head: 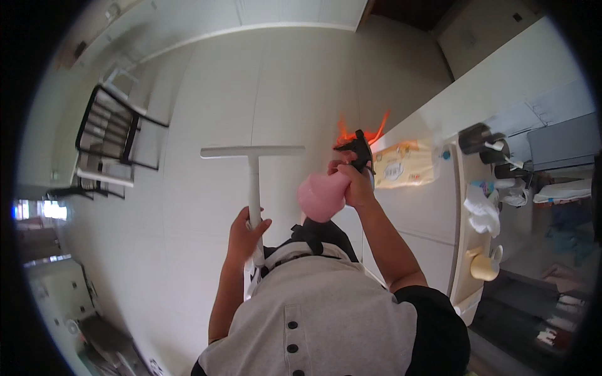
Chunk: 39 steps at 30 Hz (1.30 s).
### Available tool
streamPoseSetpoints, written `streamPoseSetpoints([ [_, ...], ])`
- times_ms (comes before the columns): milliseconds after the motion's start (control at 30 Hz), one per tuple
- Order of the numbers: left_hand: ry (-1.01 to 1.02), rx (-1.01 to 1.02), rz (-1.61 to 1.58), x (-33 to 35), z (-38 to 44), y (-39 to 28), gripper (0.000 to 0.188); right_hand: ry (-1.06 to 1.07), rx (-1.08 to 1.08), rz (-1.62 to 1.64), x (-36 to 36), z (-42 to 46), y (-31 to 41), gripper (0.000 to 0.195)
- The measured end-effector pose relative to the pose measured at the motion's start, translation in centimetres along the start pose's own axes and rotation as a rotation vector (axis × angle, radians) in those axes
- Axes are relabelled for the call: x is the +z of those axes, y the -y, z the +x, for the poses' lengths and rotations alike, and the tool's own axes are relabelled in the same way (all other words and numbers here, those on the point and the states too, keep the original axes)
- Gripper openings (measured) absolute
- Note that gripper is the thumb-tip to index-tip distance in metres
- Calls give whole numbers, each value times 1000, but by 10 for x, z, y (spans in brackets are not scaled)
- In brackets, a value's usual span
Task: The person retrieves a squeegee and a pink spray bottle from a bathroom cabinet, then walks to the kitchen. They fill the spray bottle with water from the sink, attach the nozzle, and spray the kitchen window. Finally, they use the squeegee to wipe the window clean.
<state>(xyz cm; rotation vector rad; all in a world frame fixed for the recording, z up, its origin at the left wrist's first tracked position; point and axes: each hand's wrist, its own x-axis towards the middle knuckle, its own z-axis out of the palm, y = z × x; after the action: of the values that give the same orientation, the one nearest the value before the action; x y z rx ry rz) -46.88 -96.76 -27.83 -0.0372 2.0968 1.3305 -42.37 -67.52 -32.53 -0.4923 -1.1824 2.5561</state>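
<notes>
My left hand [247,232] is closed around the pale handle of a T-shaped squeegee [254,188], whose wide head points away from me above the floor. In my right hand [355,183] is a spray bottle with a black trigger head [360,150]; most of its body is hidden. A smooth pink object [323,197], whose kind I cannot tell, hangs at the same hand. Just beyond the spray head shows something bright orange [357,136], blurred.
On the right, a cabinet top [414,211] bears a yellow printed soft pack [404,164]. Past it are a crumpled white cloth [482,211], a yellow jug [484,268] and dark cups [475,138]. A black-framed chair [110,127] stands on the left.
</notes>
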Motion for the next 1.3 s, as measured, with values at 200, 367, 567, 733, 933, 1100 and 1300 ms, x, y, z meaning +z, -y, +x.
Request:
streamPoseSetpoints([
  [200, 67, 61, 75, 11, 91, -83, 34, 13, -207, -1188, -7, 115, 69, 54],
  [367, 195, 150, 12, 0, 185, -113, 31, 24, -133, -671, 1, 171, 105, 46],
  [567, 279, 257, 213, -28, 304, -183, 39, -192, -153, -315, 16, 242, 107, 43],
  [733, 380, 308, 286, -53, 390, -243, 45, -339, -263, -735, 23, 306, 110, 52],
  [933, 467, 330, 279, -36, 474, -295, 42, -425, -161, -619, 20, 373, 103, 35],
  [1100, 571, 341, 305, 27, 550, -314, 37, -375, -276, -675, -23, 415, 137, 30],
  [1300, 740, 319, 551, 115, 617, -400, 37, -418, -320, -351, -74, 479, 230, 39],
])
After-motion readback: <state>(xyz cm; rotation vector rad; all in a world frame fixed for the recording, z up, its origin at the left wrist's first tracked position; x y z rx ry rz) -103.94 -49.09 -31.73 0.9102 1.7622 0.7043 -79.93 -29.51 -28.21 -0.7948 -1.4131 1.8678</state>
